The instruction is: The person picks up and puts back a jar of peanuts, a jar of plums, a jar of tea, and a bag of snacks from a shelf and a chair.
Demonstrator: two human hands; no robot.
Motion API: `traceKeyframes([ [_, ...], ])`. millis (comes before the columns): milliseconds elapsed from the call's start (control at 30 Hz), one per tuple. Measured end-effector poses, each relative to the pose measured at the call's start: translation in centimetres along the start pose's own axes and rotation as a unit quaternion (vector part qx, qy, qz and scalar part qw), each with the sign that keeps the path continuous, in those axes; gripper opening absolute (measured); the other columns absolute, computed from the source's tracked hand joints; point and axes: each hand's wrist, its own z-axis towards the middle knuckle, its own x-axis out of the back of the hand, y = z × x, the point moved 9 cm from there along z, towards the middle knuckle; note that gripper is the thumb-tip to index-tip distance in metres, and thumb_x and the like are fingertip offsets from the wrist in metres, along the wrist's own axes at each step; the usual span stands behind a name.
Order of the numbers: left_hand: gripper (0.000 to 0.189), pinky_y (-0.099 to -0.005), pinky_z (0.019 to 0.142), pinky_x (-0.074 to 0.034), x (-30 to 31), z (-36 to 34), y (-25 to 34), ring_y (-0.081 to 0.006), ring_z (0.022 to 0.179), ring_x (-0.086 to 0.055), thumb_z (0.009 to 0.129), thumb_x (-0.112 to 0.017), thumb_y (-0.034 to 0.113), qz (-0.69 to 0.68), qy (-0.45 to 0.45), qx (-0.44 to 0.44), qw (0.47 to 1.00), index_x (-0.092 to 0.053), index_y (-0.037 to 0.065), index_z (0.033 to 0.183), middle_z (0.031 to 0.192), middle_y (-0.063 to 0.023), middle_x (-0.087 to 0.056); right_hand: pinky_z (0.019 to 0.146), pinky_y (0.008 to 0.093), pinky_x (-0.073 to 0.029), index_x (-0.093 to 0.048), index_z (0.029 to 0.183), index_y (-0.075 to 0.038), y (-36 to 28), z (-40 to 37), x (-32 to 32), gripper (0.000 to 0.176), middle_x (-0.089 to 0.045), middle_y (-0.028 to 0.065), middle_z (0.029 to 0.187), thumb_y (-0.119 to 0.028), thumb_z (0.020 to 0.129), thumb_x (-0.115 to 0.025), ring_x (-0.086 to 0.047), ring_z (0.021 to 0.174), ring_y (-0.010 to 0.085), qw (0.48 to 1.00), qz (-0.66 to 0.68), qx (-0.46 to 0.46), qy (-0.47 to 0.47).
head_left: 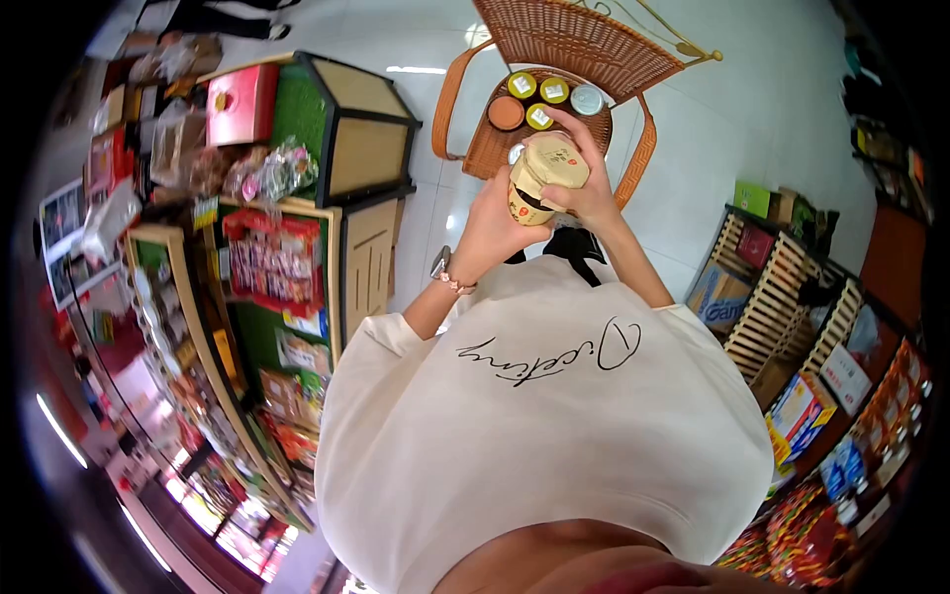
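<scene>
A jar with a cream paper-like cover over its lid (552,163) is held between both hands above the front of a woven chair (485,153). My left hand (497,220) wraps round its lower left side. On its right side, my right hand (592,183) grips near the cover, with a finger stretched over the top. Several lidded containers stand on the chair seat just beyond: ones with yellow-green lids (522,85), one with an orange-brown lid (506,113) and one with a pale lid (586,99).
Wooden shelves with packaged goods (272,262) and a pink box (240,104) stand at the left. At the right are slatted racks (762,287) with boxes and bags. A person's dark-clad legs (223,18) show at the upper left.
</scene>
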Motion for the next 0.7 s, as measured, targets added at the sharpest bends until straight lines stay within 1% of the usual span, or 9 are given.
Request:
traceKeyframes([
  [133, 0.072, -0.0348, 0.080, -0.049, -2.4, -5.3, 1.0, -0.0288, 0.093, -0.061, 0.058, -0.079, 0.018, -0.093, 0.069, 0.046, 0.992, -0.043, 0.001, 0.118, 0.103, -0.0162, -0.060, 0.091, 0.0286, -0.043, -0.033, 0.133, -0.006, -1.0, -3.0, -2.1, 0.084, -0.056, 0.0064, 0.109, -0.009, 0.062, -0.077, -0.053, 0.104, 0.0143, 0.993, -0.016, -0.069, -0.093],
  [233, 0.075, -0.0328, 0.083, -0.048, -2.9, -9.3, 2.3, -0.0237, 0.097, -0.060, 0.060, -0.078, 0.017, -0.142, 0.126, 0.043, 0.981, -0.041, 0.001, 0.123, 0.107, -0.0143, -0.059, 0.090, 0.0282, -0.043, -0.033, 0.133, -0.005, -1.9, -5.0, -4.9, 0.083, -0.056, 0.0058, 0.107, -0.009, 0.062, -0.077, -0.053, 0.102, 0.0136, 0.980, -0.047, -0.073, -0.178],
  [267, 0.074, -0.0312, 0.083, -0.048, -3.0, -10.8, 2.3, -0.0198, 0.098, -0.059, 0.061, -0.078, 0.012, -0.172, 0.140, 0.033, 0.975, -0.041, 0.002, 0.124, 0.109, -0.0107, -0.059, 0.089, 0.0277, -0.043, -0.033, 0.134, -0.006, -1.8, -6.0, -6.1, 0.084, -0.056, 0.0056, 0.107, -0.009, 0.062, -0.077, -0.053, 0.101, 0.0136, 0.973, -0.052, -0.089, -0.207],
  [400, 0.072, -0.0306, 0.086, -0.047, -1.8, -17.3, 1.3, -0.0175, 0.100, -0.058, 0.061, -0.076, 0.005, -0.245, 0.199, 0.073, 0.946, -0.041, 0.002, 0.124, 0.112, -0.0084, -0.058, 0.095, 0.0303, -0.039, -0.031, 0.137, -0.007, -1.0, -9.1, -12.6, 0.093, -0.052, 0.0076, 0.118, -0.010, 0.058, -0.081, -0.050, 0.108, 0.0147, 0.943, 0.005, -0.120, -0.310],
  [500, 0.054, -0.0268, 0.077, -0.049, -0.1, -23.0, 0.8, -0.0126, 0.091, -0.058, 0.062, -0.075, 0.005, -0.260, 0.271, 0.066, 0.924, -0.051, -0.001, 0.111, 0.103, -0.0075, -0.060, 0.098, 0.0314, -0.037, -0.032, 0.136, -0.005, 2.4, -13.5, -16.4, 0.092, -0.051, 0.0072, 0.122, -0.010, 0.059, -0.082, -0.048, 0.113, 0.0152, 0.904, -0.004, -0.192, -0.381],
  [533, 0.074, -0.0303, 0.090, -0.045, -0.2, -25.2, -0.7, -0.0143, 0.103, -0.054, 0.059, -0.075, 0.004, -0.281, 0.271, 0.103, 0.915, -0.041, 0.001, 0.125, 0.112, -0.0067, -0.058, 0.099, 0.0317, -0.037, -0.033, 0.135, -0.005, 4.0, -15.4, -17.0, 0.090, -0.050, 0.0068, 0.123, -0.010, 0.060, -0.082, -0.047, 0.114, 0.0153, 0.884, -0.033, -0.227, -0.407],
  [567, 0.074, -0.0303, 0.090, -0.045, 0.0, -27.6, -1.6, -0.0141, 0.103, -0.054, 0.059, -0.076, 0.004, -0.286, 0.303, 0.078, 0.906, -0.041, 0.001, 0.124, 0.112, -0.0066, -0.057, 0.100, 0.0320, -0.036, -0.034, 0.134, -0.004, 5.8, -17.5, -17.6, 0.088, -0.050, 0.0064, 0.123, -0.010, 0.060, -0.082, -0.046, 0.116, 0.0154, 0.862, -0.063, -0.259, -0.431],
  [633, 0.075, -0.0304, 0.090, -0.044, 0.4, -32.1, -2.2, -0.0137, 0.103, -0.053, 0.058, -0.077, 0.004, -0.293, 0.371, 0.021, 0.881, -0.041, 0.001, 0.124, 0.112, -0.0064, -0.057, 0.101, 0.0324, -0.035, -0.037, 0.131, -0.002, 8.2, -22.0, -19.2, 0.082, -0.049, 0.0057, 0.123, -0.009, 0.062, -0.082, -0.046, 0.115, 0.0149, 0.839, -0.034, -0.358, -0.409],
  [700, 0.076, -0.0305, 0.089, -0.044, 0.6, -37.6, -2.2, -0.0145, 0.103, -0.054, 0.058, -0.078, 0.011, -0.271, 0.419, 0.029, 0.866, -0.041, 0.000, 0.124, 0.113, -0.0083, -0.057, 0.097, 0.0308, -0.039, -0.039, 0.129, -0.003, 9.4, -25.9, -22.8, 0.076, -0.052, 0.0047, 0.121, -0.010, 0.065, -0.080, -0.050, 0.110, 0.0150, 0.821, -0.051, -0.304, -0.480],
])
